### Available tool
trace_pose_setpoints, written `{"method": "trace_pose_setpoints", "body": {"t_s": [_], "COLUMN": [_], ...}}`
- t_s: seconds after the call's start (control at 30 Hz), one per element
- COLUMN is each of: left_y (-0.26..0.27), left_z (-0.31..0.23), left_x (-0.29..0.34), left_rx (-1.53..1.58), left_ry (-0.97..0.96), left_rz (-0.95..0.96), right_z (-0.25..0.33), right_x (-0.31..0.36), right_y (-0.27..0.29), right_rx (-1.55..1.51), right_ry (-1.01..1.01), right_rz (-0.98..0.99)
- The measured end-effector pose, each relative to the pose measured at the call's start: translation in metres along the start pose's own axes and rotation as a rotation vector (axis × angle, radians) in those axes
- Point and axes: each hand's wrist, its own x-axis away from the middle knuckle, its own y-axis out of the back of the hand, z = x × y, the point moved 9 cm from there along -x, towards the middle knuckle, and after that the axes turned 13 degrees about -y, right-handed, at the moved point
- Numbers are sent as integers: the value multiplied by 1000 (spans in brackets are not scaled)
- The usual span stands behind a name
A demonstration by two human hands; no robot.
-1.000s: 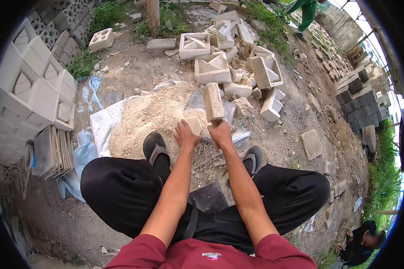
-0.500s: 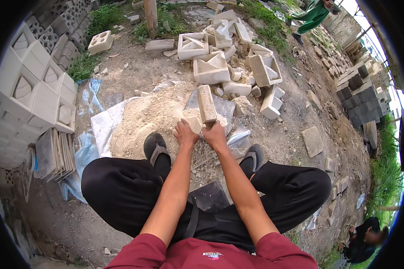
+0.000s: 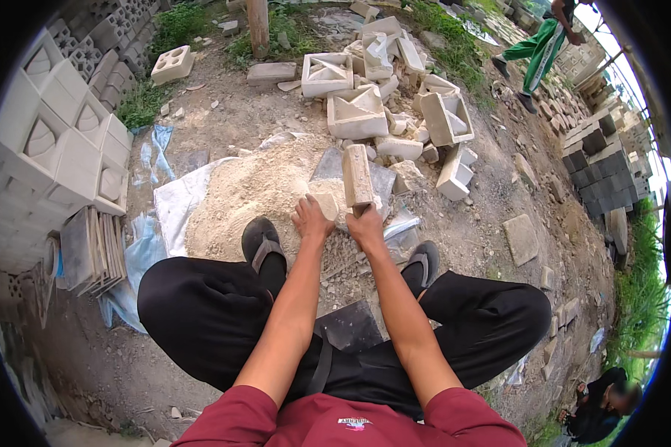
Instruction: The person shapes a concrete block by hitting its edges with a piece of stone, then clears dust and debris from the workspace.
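My right hand (image 3: 367,226) is closed around the near end of a long, dust-covered rectangular block (image 3: 357,175), which looks like wood. The block points away from me, raised over a dark grey slab (image 3: 380,182). Just left of it, my left hand (image 3: 311,218) grips a pale broken chunk of block (image 3: 325,204), its fingers bent along the chunk's left side. Beneath and beyond the left hand spreads a heap of crushed, sandy rubble (image 3: 246,190), partly lying on a white sheet (image 3: 175,205).
Broken pale blocks (image 3: 356,113) are piled ahead. Stacked moulded blocks (image 3: 71,153) line the left, above leaning boards (image 3: 97,249). Grey blocks (image 3: 600,171) stand at right. Someone in green trousers (image 3: 537,56) is at far right; another person (image 3: 604,406) sits lower right.
The long block in my right hand has shifted slightly right and stands a bit straighter. My left hand stays on the chunk. The person in green trousers has come further into view.
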Motion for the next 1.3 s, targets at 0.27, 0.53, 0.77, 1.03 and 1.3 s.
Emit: {"method": "trace_pose_setpoints", "body": {"t_s": [0.27,0.53,0.77,1.03,1.3], "left_y": [-7,-4,-4,27,86], "left_z": [8,-4,15,25,82], "left_x": [1,-2,0,13,12], "left_rx": [20,56,47,229,350], "left_ry": [29,6,-11,143,420], "left_rz": [-29,-12,-12,-289,-581], "right_z": [-4,-39,-22,-52,-2], "right_x": [-7,18,-47,-15,10], "right_y": [-6,-20,43,14,-44], "right_rx": [254,218,280,251,278], "right_ry": [-101,-120,-62,-230,-86], "right_rz": [198,46,58,-22,151]}}
